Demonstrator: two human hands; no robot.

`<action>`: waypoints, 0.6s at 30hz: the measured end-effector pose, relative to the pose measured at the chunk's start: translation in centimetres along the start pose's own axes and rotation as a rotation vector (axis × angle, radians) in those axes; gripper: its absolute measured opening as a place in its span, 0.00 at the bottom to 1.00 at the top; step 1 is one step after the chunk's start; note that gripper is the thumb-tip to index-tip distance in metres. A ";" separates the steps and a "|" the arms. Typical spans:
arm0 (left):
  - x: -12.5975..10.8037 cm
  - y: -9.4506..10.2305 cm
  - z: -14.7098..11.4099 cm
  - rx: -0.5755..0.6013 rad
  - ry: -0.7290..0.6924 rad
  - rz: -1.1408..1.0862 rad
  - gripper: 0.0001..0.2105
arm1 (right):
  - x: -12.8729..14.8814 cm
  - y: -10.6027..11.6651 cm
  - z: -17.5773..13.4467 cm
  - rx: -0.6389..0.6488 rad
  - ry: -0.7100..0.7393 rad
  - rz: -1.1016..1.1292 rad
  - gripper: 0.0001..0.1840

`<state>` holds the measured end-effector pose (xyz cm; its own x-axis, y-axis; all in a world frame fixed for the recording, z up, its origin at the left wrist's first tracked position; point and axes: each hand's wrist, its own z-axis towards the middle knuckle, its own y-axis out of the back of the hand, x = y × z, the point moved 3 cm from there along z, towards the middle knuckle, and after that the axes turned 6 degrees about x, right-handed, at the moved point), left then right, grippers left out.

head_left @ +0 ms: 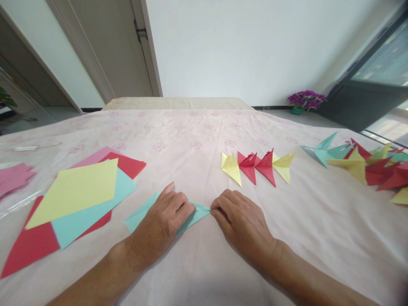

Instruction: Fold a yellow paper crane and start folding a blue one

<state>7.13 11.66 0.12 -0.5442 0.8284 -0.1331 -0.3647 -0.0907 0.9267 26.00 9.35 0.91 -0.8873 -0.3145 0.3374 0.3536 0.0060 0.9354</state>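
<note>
A folded sheet of light teal origami paper [199, 214] lies flat on the cloth, narrowing to a point on its right. Across its middle rests my left hand [168, 212], fingers curled and pressed down on the paper; the palm side is hidden. My right hand [239, 216] is closed in a pinch on the paper's pointed right tip. Beyond my right hand stands a row of folded paper cranes, red [265, 167] and yellow [232, 168]. Left of my left hand is a loose stack of square paper with a yellow sheet [76, 191] on top.
More folded cranes [353, 163] in teal, red and yellow are heaped at the right edge. Pink paper [14, 178] lies at the far left near clear plastic [22, 205]. A flowered cloth [191, 127] covers the table. Purple flowers [306, 100] stand on the floor behind.
</note>
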 end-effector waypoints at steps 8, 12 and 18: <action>-0.1 0.2 0.0 -0.023 -0.011 0.012 0.12 | 0.1 -0.4 -0.1 -0.047 0.066 -0.126 0.10; -0.1 0.2 0.0 -0.018 0.005 0.004 0.12 | 0.2 -0.3 -0.2 -0.045 0.073 -0.127 0.11; 0.1 -0.2 0.0 -0.033 -0.026 0.037 0.15 | 0.3 -0.1 -0.4 -0.085 0.117 -0.164 0.10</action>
<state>7.18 11.74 -0.03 -0.5385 0.8379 -0.0893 -0.3697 -0.1397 0.9186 25.79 8.89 0.83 -0.8963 -0.4127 0.1622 0.2353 -0.1326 0.9628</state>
